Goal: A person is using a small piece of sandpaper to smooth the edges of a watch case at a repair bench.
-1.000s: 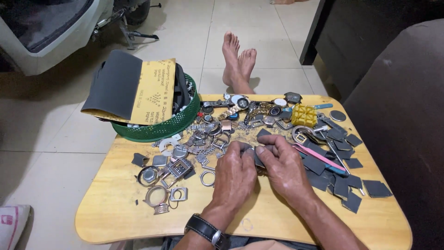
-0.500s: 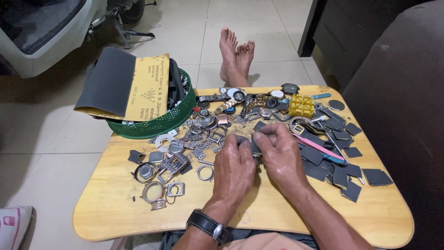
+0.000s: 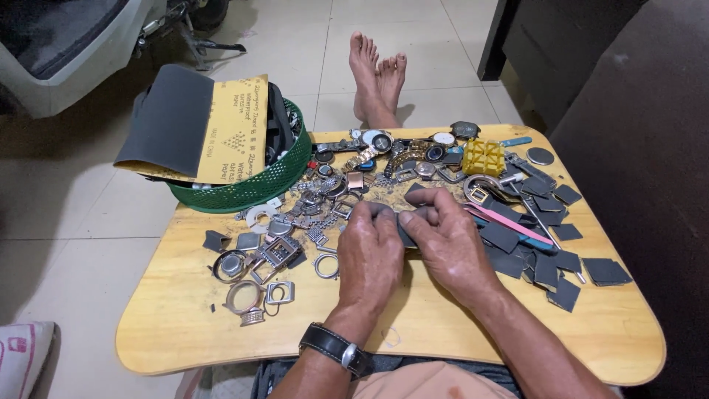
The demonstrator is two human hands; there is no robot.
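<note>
My left hand (image 3: pixel 373 255) and my right hand (image 3: pixel 447 240) meet at the middle of a small wooden table (image 3: pixel 185 325). Between the fingers of both hands is a small dark grey piece of sandpaper (image 3: pixel 408 227), and whatever it may wrap is hidden. A black watch sits on my left wrist (image 3: pixel 336 347). Loose metal watch cases and rings (image 3: pixel 255 266) lie left of my left hand. Cut dark sandpaper squares (image 3: pixel 550 255) lie right of my right hand.
A green basket (image 3: pixel 258 181) with sandpaper sheets (image 3: pixel 199 125) stands at the back left. Watch parts, bracelets and a yellow block (image 3: pixel 484 155) crowd the far edge. A pink-handled tool (image 3: pixel 509 222) lies at right. My bare feet (image 3: pixel 377 74) rest beyond the table. Dark furniture stands at right.
Both hands have stayed together over the table's middle, working the small dark piece with slight finger movements. The view has shifted a little.
</note>
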